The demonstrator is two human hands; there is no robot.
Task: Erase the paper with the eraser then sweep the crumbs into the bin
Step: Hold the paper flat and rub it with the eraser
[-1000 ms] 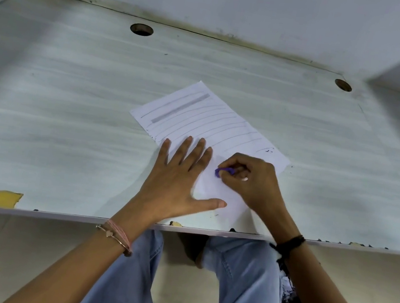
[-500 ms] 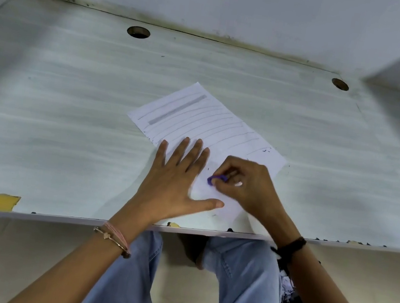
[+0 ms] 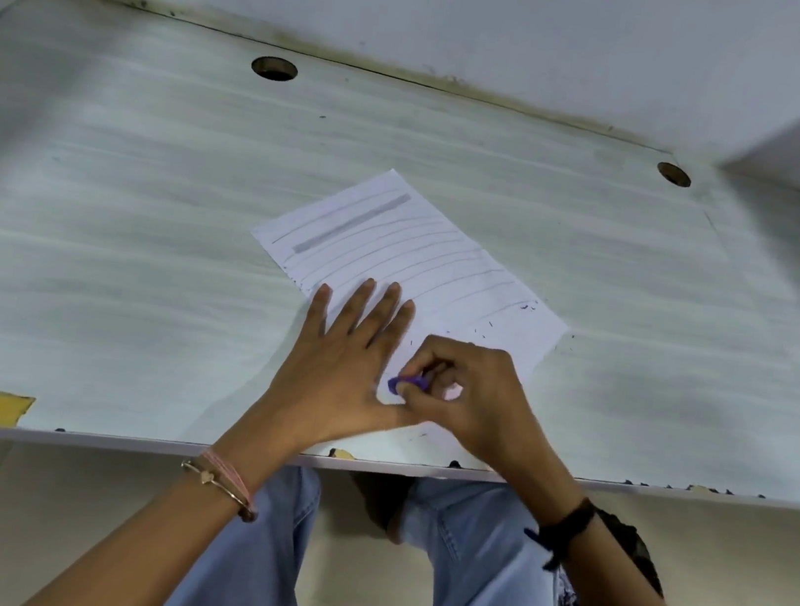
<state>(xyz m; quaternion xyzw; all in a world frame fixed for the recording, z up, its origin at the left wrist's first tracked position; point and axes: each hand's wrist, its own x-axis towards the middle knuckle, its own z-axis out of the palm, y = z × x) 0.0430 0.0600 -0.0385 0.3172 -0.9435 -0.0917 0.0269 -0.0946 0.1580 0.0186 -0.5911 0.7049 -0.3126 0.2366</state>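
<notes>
left hand [image 3: 345, 377] flat on the paper [image 3: 410, 257], fingers straight and spread, pinning the near part down. right hand [image 3: 471, 401] curled, pinching a small purple eraser [image 3: 407, 385] against the sheet just beside the left thumb. paper lies skewed on the table [image 3: 112, 234], near its front edge. dark crumbs [image 3: 526, 307] scattered along the sheet's right side
</notes>
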